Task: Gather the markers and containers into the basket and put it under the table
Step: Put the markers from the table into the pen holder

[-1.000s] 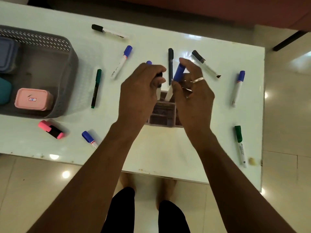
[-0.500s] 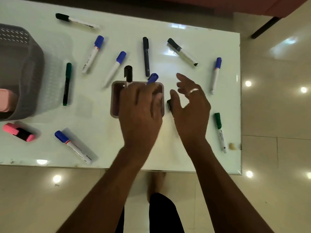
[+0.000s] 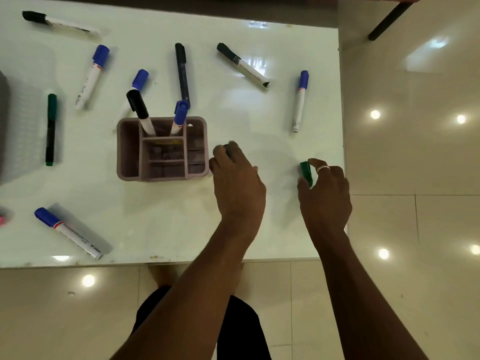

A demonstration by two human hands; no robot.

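Note:
A mauve organizer (image 3: 122, 152) stands on the white table (image 3: 181, 216) with a black-capped marker (image 3: 137, 105) and a blue-capped marker (image 3: 180, 113) upright in its back slot. Just right of it, my left hand (image 3: 239, 183) curls its fingers over a dark marker (image 3: 229, 149) that is mostly hidden. Near the table's right edge, my right hand (image 3: 327, 198) pinches the cap of a green marker (image 3: 306, 172). Only a sliver of the grey basket (image 3: 2, 126) shows at the left border.
Several loose markers lie around: blue ones (image 3: 300, 100) (image 3: 91, 76) (image 3: 67, 232) (image 3: 140, 79), black ones (image 3: 241, 64) (image 3: 57, 22), a dark pen (image 3: 181, 71) and a green pen (image 3: 51, 128). A pink highlighter (image 3: 1, 219) peeks in at the left. Tiled floor lies right of the table.
My left hand left the organizer and moved right onto the dark marker. My right hand moved right and took the green marker's cap. The view shifted, so the basket slid out left.

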